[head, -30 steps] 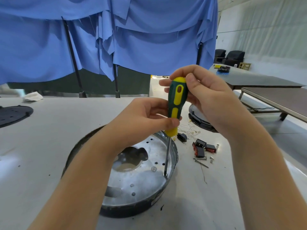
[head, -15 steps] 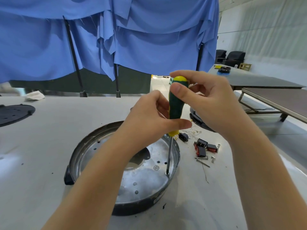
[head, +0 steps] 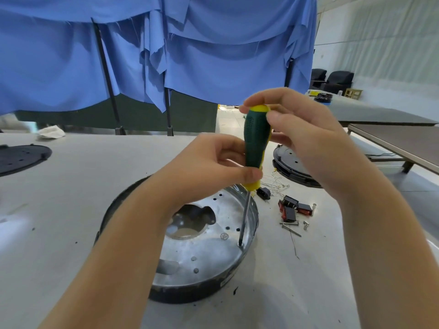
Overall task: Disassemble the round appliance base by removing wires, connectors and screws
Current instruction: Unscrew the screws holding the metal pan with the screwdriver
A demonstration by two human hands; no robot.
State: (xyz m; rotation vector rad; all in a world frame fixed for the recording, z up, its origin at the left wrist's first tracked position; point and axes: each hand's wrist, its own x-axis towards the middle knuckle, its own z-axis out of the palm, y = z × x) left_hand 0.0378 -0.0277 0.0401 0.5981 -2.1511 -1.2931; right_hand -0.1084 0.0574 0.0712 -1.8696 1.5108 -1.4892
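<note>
Blue cloth [head: 213, 55] hangs in loose folds over dark poles along the far edge of a pale grey table [head: 59, 210], and beyond it on the right stand dark tables [head: 392, 136] and black armchairs [head: 337, 81] against a light wall. On the pale table, just in front of the person, sits the round appliance base [head: 202, 257], a shallow dish with a shiny metal floor, a dark outer rim and an irregular opening near its middle. A screwdriver [head: 255, 148] with a green and yellow handle stands almost upright over it, its thin shaft reaching down to a screw [head: 240, 244] on the metal floor close to the right wall. The left hand [head: 209, 169] has its fingers curled round the lower part of the handle, the thumb pressed across it near the yellow collar. The right hand [head: 301, 134] pinches the top of the handle, thumb on the near side and fingers bent over the yellow cap. To the right of the base lie loose parts: a small black connector [head: 264, 193], thin pale wires [head: 276, 182], red and black switches [head: 293, 208] and a few long screws [head: 291, 225]. Behind them rests a second round black base [head: 292, 167]. Far left, a flat black disc [head: 21, 157] lies near a crumpled white rag [head: 51, 132].
</note>
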